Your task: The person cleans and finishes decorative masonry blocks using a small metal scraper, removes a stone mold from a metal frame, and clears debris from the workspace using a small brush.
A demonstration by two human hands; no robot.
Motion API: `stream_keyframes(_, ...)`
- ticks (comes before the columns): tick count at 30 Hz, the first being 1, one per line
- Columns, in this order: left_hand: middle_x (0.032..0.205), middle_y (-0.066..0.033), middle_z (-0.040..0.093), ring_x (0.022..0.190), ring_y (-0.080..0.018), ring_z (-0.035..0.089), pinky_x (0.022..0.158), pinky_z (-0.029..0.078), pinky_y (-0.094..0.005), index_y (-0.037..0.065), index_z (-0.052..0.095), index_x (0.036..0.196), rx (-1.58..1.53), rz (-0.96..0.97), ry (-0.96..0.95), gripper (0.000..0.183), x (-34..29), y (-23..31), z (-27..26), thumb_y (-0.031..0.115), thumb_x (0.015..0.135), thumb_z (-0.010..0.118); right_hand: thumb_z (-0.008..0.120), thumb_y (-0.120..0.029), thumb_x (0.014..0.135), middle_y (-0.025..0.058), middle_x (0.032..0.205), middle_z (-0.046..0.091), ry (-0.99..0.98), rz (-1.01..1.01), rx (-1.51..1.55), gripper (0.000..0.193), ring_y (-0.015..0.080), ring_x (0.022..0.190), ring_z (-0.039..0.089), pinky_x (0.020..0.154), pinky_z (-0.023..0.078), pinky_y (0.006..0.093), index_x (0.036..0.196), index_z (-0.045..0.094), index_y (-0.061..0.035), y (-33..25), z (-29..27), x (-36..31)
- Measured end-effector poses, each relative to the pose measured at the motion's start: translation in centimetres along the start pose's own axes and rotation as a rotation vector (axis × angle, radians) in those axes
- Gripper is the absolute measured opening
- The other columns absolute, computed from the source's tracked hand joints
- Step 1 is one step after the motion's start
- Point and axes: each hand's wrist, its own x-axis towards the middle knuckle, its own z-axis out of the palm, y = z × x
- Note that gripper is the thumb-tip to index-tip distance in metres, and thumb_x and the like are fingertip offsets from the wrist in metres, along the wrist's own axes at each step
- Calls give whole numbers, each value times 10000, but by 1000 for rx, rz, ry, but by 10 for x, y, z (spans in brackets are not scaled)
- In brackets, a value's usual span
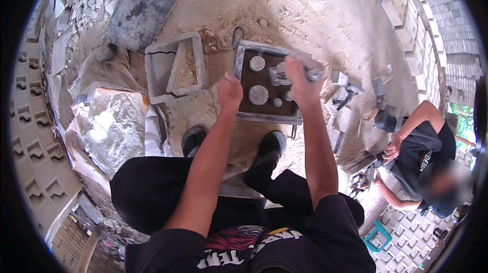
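Note:
A shallow rectangular frame [269,117] lies on the sandy ground before me, with dark brown material packed inside. Several round grey discs [258,95] of different sizes sit in it, beside a shiny metal piece [277,73]. My left hand [230,91] is closed in a fist at the frame's left rim; what it holds, if anything, is hidden. Over the frame's right half, my right hand [303,84] is closed and smeared by motion. A pale, blurred object [309,61] shows at its fingers, its kind unclear.
Left of the frame lies a second grey frame [151,77] with a cracked slab inside. Beyond it rests a dark square board [140,19]. An open sack of white powder [114,128] stands left. Metal tools [346,97] lie right, near a co-worker [424,143] and turquoise stool [377,236].

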Motion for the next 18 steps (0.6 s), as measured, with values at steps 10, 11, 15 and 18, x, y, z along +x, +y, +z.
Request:
stream_keyframes(10,923,-332,620,929,-504,576,873,426,-529,-95,647,869,17,-40,32,580,2,-11,-1,355,947,290,571,-68,872,-68,533,370,13,-45,409,345,30,499,322,440,218,244,559,425,-71,-13,1,25)
stream_keyframes(11,920,-330,621,930,-503,575,870,427,-528,-92,647,870,9,-41,16,577,5,-13,-1,354,947,289,576,-71,871,-72,531,361,40,-54,337,353,24,498,312,438,209,242,556,418,-77,-1,7,27)
stream_keyframes(15,904,-321,625,922,-500,577,851,429,-529,-79,649,866,2,-27,5,569,0,-10,7,349,949,284,599,-91,875,-84,543,352,-128,75,156,363,12,516,300,447,212,238,566,410,-74,40,-3,53)
stream_keyframes(18,916,-305,634,933,-492,582,861,426,-526,-73,652,876,-48,-2,-38,580,10,-12,1,374,949,289,599,-109,882,-85,549,367,-168,-140,214,360,16,516,316,446,233,237,570,425,-68,-13,-2,45)
